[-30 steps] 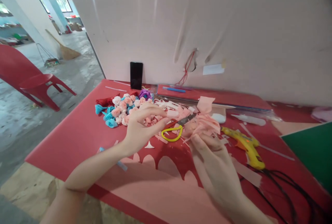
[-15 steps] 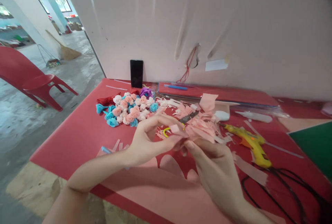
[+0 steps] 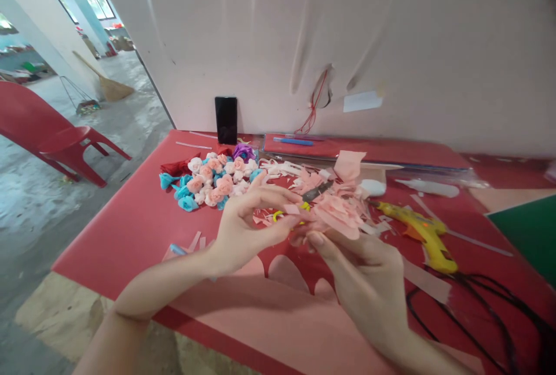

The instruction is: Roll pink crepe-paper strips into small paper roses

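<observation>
Both my hands meet over the red table (image 3: 130, 230) and pinch the same small pink paper piece (image 3: 299, 221). My left hand (image 3: 245, 224) comes in from the left with thumb and fingers closed on it. My right hand (image 3: 365, 276) grips it from below on the right. Just beyond lies a heap of pink paper petals (image 3: 339, 213), with yellow-handled scissors (image 3: 304, 201) partly under them. A cluster of small pink, white and blue paper roses (image 3: 212, 181) lies to the left.
A yellow glue gun (image 3: 428, 236) with a black cord (image 3: 486, 317) lies at the right. A black phone (image 3: 226, 120) leans on the pink board behind the table. A green sheet (image 3: 527, 236) is at far right, a red plastic chair (image 3: 47, 131) on the floor at left.
My hands have drawn together and both closed on the small pink piece in front of the petal heap. The view shifted slightly.
</observation>
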`<state>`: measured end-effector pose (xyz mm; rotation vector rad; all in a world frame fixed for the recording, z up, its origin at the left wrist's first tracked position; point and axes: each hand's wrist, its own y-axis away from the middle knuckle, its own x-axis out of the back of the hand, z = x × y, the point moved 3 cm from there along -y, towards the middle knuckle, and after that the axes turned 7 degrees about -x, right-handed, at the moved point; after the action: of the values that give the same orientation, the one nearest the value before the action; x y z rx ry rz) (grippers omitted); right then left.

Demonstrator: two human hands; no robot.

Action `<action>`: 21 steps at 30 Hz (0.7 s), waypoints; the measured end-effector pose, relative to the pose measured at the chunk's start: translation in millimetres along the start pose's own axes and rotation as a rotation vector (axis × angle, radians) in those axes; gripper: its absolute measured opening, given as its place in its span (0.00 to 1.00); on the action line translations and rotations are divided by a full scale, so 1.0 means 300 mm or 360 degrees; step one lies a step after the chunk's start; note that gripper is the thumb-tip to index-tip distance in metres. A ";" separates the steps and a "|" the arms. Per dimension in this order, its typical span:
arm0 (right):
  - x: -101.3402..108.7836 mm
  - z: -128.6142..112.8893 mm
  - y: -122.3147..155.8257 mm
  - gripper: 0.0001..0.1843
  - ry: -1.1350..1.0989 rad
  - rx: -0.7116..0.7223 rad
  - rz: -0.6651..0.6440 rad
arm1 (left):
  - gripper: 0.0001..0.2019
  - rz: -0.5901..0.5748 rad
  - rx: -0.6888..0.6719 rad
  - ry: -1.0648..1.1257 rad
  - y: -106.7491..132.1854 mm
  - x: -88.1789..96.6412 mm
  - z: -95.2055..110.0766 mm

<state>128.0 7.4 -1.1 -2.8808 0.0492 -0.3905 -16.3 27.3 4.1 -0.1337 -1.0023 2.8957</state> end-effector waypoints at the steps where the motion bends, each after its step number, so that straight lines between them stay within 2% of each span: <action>1: -0.001 -0.002 0.000 0.11 0.0002 0.0016 -0.0005 | 0.04 -0.0010 0.0030 0.0045 0.003 -0.003 -0.003; 6: -0.004 -0.013 -0.008 0.18 0.0059 0.0052 -0.0083 | 0.08 -0.0031 0.0280 0.0333 0.011 -0.013 -0.008; 10: -0.005 -0.029 -0.019 0.14 0.0048 0.0047 -0.0157 | 0.10 -0.0115 0.0562 0.0585 0.000 -0.021 -0.013; 13: -0.011 -0.024 -0.027 0.12 -0.0092 -0.0080 -0.0287 | 0.14 -0.0129 0.0720 0.0694 0.000 -0.029 -0.022; 17: -0.028 0.010 -0.025 0.15 -0.0434 -0.0332 -0.0537 | 0.14 -0.0061 0.0750 0.0876 0.011 -0.035 -0.030; 21: -0.042 0.028 -0.022 0.16 -0.0765 -0.0480 -0.0677 | 0.12 -0.0097 0.0700 0.1026 0.010 -0.037 -0.025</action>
<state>118.2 16.5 -10.6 -3.1851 -0.6435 0.2761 -4.6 28.6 -3.0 -0.9038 -0.2533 2.6283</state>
